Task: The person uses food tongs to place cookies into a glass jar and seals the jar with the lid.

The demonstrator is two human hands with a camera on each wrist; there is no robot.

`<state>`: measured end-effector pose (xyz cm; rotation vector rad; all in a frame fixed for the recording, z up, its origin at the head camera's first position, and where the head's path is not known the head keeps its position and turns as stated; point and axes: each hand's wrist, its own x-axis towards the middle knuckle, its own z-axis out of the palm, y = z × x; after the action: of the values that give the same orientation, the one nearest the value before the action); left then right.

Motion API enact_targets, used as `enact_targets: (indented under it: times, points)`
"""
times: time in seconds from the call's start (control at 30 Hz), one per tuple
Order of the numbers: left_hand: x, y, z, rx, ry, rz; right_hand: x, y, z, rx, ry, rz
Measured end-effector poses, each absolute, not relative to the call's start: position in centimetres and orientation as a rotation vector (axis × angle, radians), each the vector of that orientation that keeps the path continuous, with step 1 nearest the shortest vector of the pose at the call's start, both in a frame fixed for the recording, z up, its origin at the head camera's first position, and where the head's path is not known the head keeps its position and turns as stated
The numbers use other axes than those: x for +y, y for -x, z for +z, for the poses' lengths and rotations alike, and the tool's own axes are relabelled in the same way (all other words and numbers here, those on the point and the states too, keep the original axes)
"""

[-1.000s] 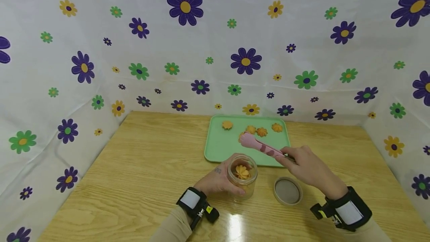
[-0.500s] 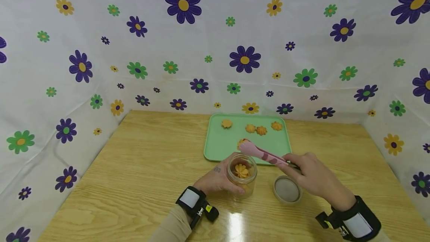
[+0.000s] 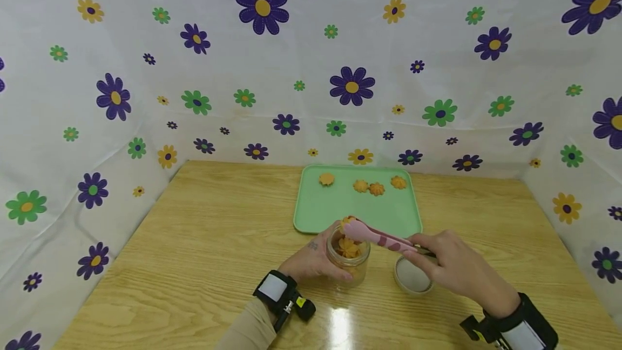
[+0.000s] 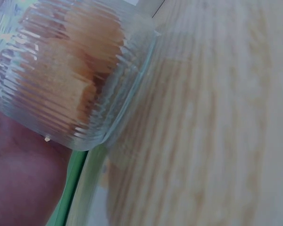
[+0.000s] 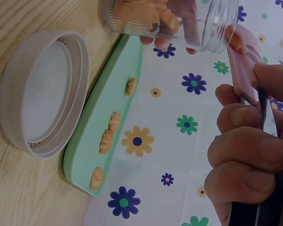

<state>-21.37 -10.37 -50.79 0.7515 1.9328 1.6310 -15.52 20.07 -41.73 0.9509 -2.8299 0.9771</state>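
My left hand (image 3: 316,261) grips a clear glass jar (image 3: 358,271) from its left side, thumb across the front. Inside the jar lie several flower-shaped cookies (image 3: 349,248), visible through the ribbed glass (image 4: 61,84) in the left wrist view. My right hand (image 3: 454,266) holds pink-tipped tongs (image 3: 384,239) by their dark handle, fingers wrapped round it in the right wrist view. Between the pink tips is one cookie (image 5: 236,41), at the jar's open mouth. The tips partly cover that cookie in the head view.
Behind the jar a green tray (image 3: 330,209) bears several cookies (image 3: 376,189) near its far side. A round beige lid (image 3: 413,275) lies inner side up right of the jar, below the tongs. A flower-printed cloth (image 3: 291,69) walls the wooden table (image 3: 204,263).
The tongs have lifted a cookie off the tray's near part and come toward me, over the jar's mouth. My left hand and the jar have stayed in place.
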Motion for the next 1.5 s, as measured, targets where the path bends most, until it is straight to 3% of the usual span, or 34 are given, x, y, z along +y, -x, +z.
enact_targets:
  times: [1.5]
  points:
    - [-10.3,21.7,-51.0,1.933,-0.848,1.65,20.0,16.4,-43.0,-2.808,-0.849,1.017]
